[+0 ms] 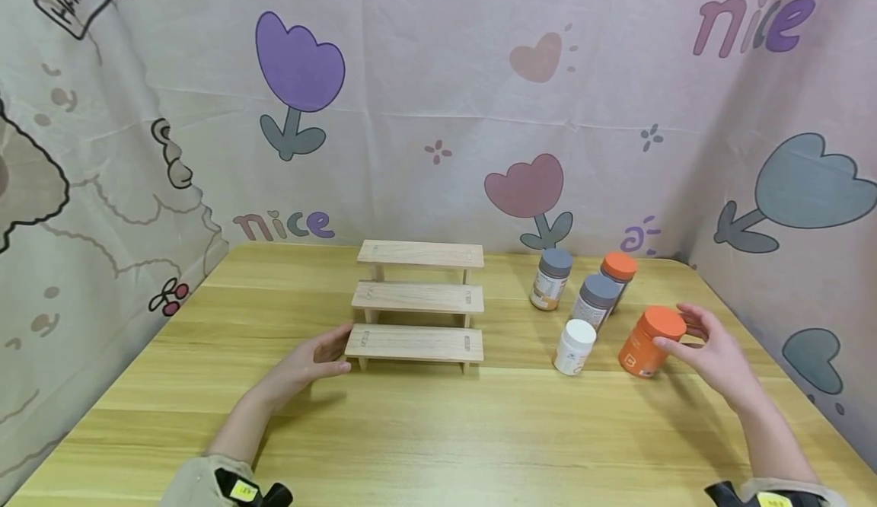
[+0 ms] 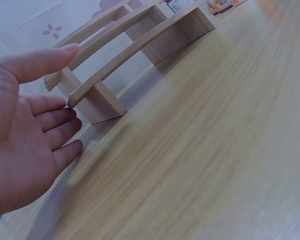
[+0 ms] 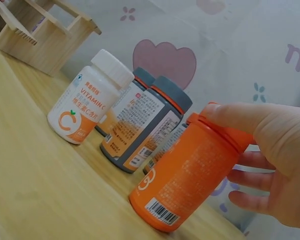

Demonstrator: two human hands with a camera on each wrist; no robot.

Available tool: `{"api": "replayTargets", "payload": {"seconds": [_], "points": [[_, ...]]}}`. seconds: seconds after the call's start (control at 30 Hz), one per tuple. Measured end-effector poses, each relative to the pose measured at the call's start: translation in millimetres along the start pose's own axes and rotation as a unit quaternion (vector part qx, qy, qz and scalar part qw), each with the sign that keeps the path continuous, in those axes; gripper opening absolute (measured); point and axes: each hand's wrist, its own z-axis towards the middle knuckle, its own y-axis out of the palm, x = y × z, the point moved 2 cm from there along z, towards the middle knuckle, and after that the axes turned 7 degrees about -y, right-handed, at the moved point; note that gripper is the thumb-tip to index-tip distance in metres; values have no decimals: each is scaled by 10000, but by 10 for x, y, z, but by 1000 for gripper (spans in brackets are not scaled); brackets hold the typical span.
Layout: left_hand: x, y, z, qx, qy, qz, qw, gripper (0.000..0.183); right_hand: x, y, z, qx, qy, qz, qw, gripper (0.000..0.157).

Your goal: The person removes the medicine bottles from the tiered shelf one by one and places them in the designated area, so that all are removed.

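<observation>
A small three-step wooden stand (image 1: 414, 343) sits mid-table. My left hand (image 1: 304, 366) is at its left end, thumb apart from the fairly straight fingers; in the left wrist view the fingertips (image 2: 67, 120) come up to the lowest step's end, and whether they touch it I cannot tell. My right hand (image 1: 719, 355) grips an orange bottle (image 1: 642, 351) around its cap, the thumb on the near side and the fingers behind. The bottle's base appears to be on the table. Its barcode and printed text show in the right wrist view.
Left of the orange bottle stand a white vitamin C bottle (image 1: 574, 349), two grey-capped bottles, one nearer (image 1: 594, 301) and one farther back (image 1: 550, 280), and an orange-capped bottle (image 1: 620, 269), partly hidden. A patterned cloth (image 1: 425, 73) hangs behind the wooden table (image 1: 438, 438).
</observation>
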Motion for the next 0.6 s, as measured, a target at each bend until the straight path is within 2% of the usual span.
{"api": "replayTargets", "payload": {"seconds": [0.13, 0.37, 0.6], "points": [[1, -9, 8, -10, -8, -18, 10000, 71, -12, -27, 21, 211, -160, -72, 9996, 75], [-16, 1, 14, -35, 4, -30, 10000, 72, -24, -81, 17, 742, -541, 132, 9957, 63], [-8, 0, 25, 147, -135, 60, 9998, 75, -82, -133, 3, 998, -567, 226, 9931, 59]]}}
